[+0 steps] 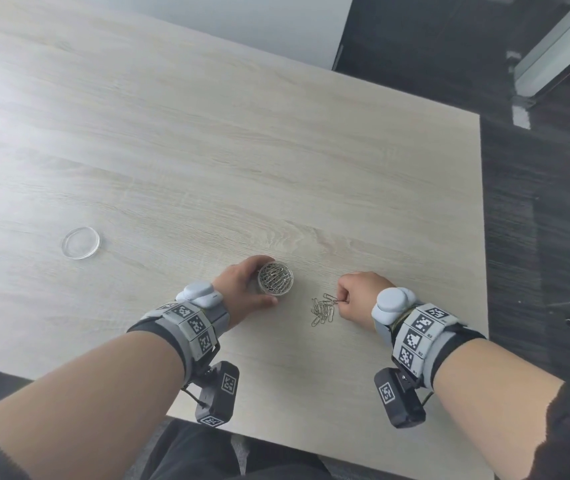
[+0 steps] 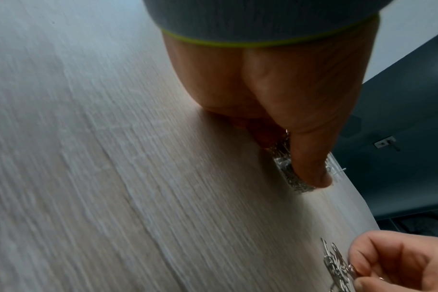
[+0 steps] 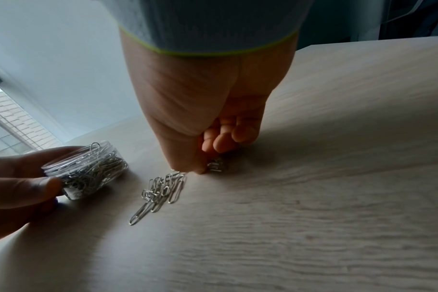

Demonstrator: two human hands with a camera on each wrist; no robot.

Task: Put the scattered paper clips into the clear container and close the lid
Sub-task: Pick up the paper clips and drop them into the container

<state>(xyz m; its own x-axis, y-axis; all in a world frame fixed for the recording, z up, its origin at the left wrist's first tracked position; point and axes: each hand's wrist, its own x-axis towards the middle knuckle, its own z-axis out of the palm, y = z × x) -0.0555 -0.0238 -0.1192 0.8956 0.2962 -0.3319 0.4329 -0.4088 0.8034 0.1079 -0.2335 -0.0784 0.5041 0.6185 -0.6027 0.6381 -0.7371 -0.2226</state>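
A small round clear container (image 1: 275,277) (image 3: 88,170), nearly full of silver paper clips, stands lidless near the table's front edge. My left hand (image 1: 247,289) (image 2: 283,110) grips its side, thumb on the near wall. To its right lies a small heap of paper clips (image 1: 323,309) (image 3: 163,189) on the table. My right hand (image 1: 363,296) (image 3: 208,138) is curled at the heap's right edge, thumb and fingers pinching several clips (image 3: 216,166) (image 2: 338,262). The clear round lid (image 1: 80,242) lies flat far to the left.
The pale wood-grain table (image 1: 207,150) ends at its right edge (image 1: 482,237) close to my right hand, with dark floor (image 1: 536,202) beyond. The front edge (image 1: 311,441) runs just under my wrists.
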